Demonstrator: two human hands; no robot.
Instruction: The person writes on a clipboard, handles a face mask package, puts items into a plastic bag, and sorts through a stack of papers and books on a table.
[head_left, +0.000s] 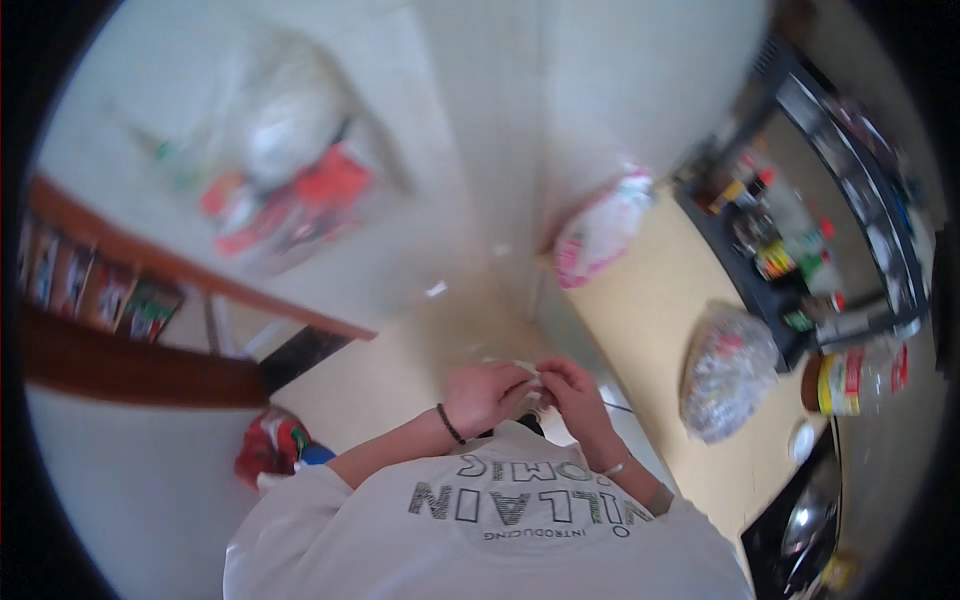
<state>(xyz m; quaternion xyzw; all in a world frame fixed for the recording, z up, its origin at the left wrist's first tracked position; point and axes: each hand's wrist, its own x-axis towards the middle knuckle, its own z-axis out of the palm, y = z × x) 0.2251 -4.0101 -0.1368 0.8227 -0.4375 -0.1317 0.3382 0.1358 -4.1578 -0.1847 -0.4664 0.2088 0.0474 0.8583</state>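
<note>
In front of my chest, my left hand (485, 398) and my right hand (577, 400) meet with their fingertips pinched together. Between them shows a bit of a small whitish, thin piece (534, 381), blurred and mostly covered by the fingers; its kind cannot be made out. A dark beaded bracelet (450, 424) circles my left wrist, and a thin pale band (614, 469) sits on my right one. Both hands are above the floor, just left of the counter's edge.
Right of me runs a beige counter (640, 300) bearing a filled clear plastic bag (728, 375), a pink-and-white bag (603, 228), a dark rack (740, 255) of bottles and a large jar (838, 384). A brown wooden door frame (150, 375) and a red bag (270, 445) stand left.
</note>
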